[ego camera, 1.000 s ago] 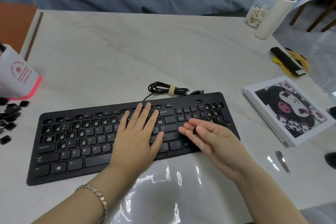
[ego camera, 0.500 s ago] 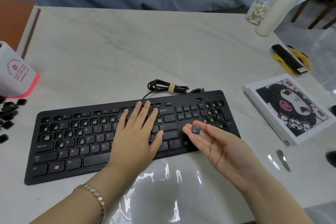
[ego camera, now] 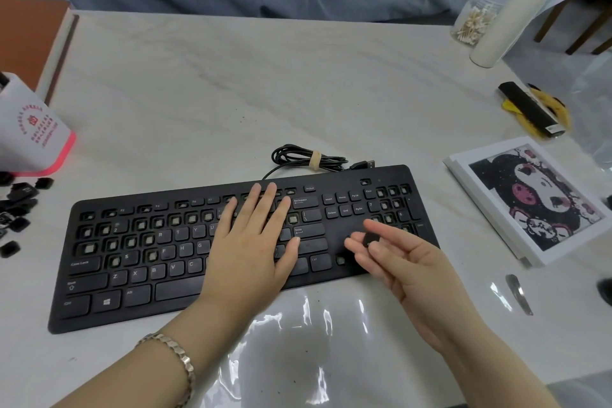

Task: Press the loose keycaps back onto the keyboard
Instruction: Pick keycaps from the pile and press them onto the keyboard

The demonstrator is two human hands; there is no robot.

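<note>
A black keyboard point(ego camera: 139, 275) lies across the middle of the white table, with several bare key sockets in its left rows and number pad. My left hand point(ego camera: 251, 242) rests flat on the keys right of centre, fingers straight. My right hand point(ego camera: 404, 262) hovers over the arrow-key area and pinches a small black keycap point(ego camera: 370, 238) between thumb and fingertips. A pile of loose black keycaps point(ego camera: 18, 202) sits at the table's left edge.
A white cup with a pink base point(ego camera: 29, 136) stands left, beside the keycap pile. The coiled cable point(ego camera: 308, 159) lies behind the keyboard. A cartoon picture board point(ego camera: 530, 195), a metal tool point(ego camera: 520, 293), a white bottle point(ego camera: 506, 23), a jar point(ego camera: 473, 18) and a black-and-yellow object point(ego camera: 533, 109) sit right.
My right hand turned palm up showing a keycap on its fingers, then its thumb and fingers closed to pinch the cap. My left hand stayed flat on the keys.
</note>
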